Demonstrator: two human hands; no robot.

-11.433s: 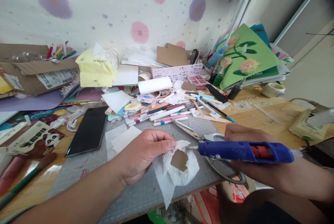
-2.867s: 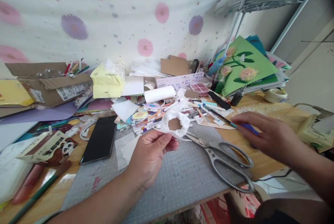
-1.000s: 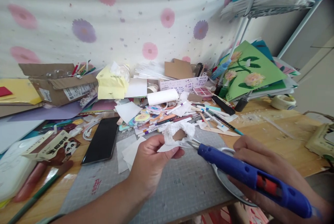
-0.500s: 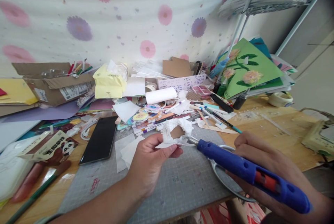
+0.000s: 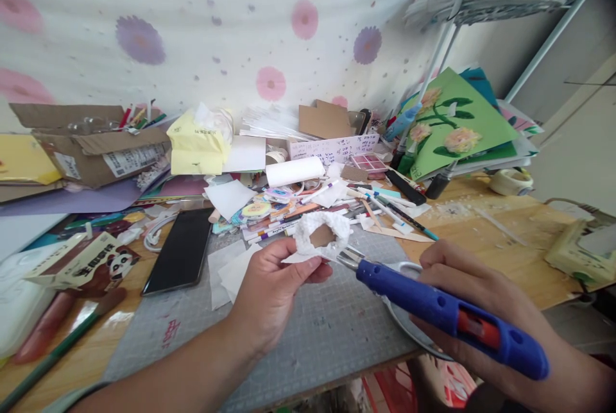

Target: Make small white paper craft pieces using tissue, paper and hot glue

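The step in hand looks like gluing. On the cluttered wooden counter (image 5: 486,220), over the grey gridded cutting mat (image 5: 308,329), the right hand (image 5: 481,297) is closed around a blue plastic glue gun (image 5: 447,317), its metal nozzle at the edge of a crinkled white paper ring (image 5: 320,236) with a brown card centre, pinched aloft by the left hand (image 5: 274,285). Next likely needs a steady squeeze along that soft rim.

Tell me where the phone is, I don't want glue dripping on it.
In the head view the phone lies flat, left of the left hand, partly on the grey cutting mat, beside a white cable, away from the glue gun.
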